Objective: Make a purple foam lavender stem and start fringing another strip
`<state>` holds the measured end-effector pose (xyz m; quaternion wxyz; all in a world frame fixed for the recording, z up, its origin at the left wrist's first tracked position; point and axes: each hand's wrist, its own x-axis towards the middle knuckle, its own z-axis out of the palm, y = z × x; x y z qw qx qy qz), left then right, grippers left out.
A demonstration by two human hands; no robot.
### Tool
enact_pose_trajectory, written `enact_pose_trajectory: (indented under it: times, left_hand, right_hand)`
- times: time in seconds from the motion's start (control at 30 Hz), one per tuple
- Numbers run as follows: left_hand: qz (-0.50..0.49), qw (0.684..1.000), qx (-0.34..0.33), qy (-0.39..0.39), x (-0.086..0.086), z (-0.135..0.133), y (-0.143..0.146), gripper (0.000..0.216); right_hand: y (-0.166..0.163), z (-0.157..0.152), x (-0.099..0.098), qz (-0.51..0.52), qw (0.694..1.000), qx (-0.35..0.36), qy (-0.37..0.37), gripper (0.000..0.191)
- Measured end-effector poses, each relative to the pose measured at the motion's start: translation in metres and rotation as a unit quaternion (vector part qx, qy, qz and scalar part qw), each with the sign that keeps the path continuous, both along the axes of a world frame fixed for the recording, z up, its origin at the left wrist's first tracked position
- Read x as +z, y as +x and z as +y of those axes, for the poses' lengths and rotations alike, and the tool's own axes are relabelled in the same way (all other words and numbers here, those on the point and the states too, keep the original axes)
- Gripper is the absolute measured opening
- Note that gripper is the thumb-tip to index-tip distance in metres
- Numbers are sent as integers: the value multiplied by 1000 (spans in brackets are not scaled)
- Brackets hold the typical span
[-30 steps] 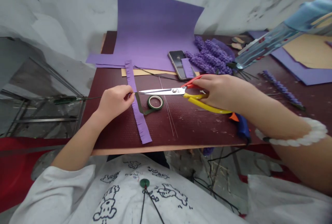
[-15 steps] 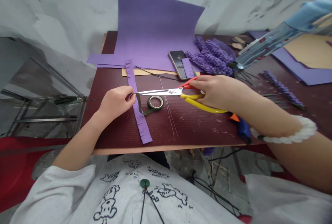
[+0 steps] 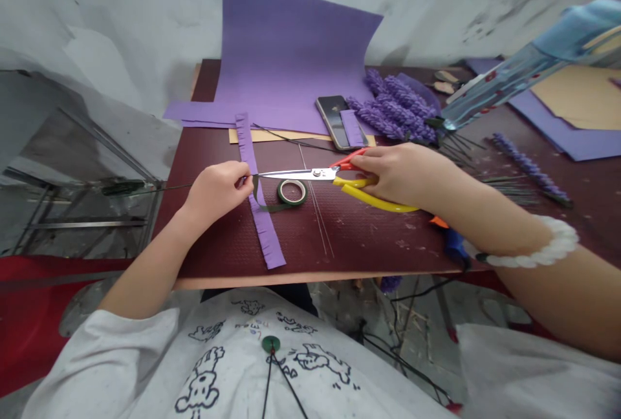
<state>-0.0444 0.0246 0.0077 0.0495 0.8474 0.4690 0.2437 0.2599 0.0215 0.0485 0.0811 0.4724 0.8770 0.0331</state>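
Left hand (image 3: pixel 218 189) pinches green floral tape (image 3: pixel 255 196) drawn from its roll (image 3: pixel 292 192) on the bench (image 3: pixel 310 244), steadying it, while right hand (image 3: pixel 395 173) clenches yellow-handled scissors (image 3: pixel 315 174), blades held level, tips reaching the tape.

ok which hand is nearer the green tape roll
Left. The left hand sits just left of the green tape roll, with the tape's strip running up to it; the right hand is farther to the right, gripping the scissors.
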Motion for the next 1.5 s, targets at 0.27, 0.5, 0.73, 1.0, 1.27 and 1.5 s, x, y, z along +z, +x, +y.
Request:
enact_pose_trajectory:
  times: [0.27,0.5,0.73,1.0,1.27,1.5]
  left_hand:
    - [-43,999,23,3,1,0,-1,14]
    - [-125,992,3,-30,3,-4,5,11]
    - [-154,984,-21,-83,4,-7,15,12]
    - [-152,979,-41,-133,5,-8,27,12]
    - [-156,979,-40,-122,1,-4,38,12]
    - [-162,987,11,-6,11,-5,33,11]
  right_hand:
    - [2,2,-10,-18,991,-103,85,37]
    - [-31,34,-22,21,965,-256,56,41]
    - [-73,10,-33,263,954,-117,78,34]
    - [-92,-4,-66,542,833,55,-92,17]
    - [-86,-5,-78,539,833,85,-92,14]
    - [-85,-9,-72,400,906,134,-34,35]
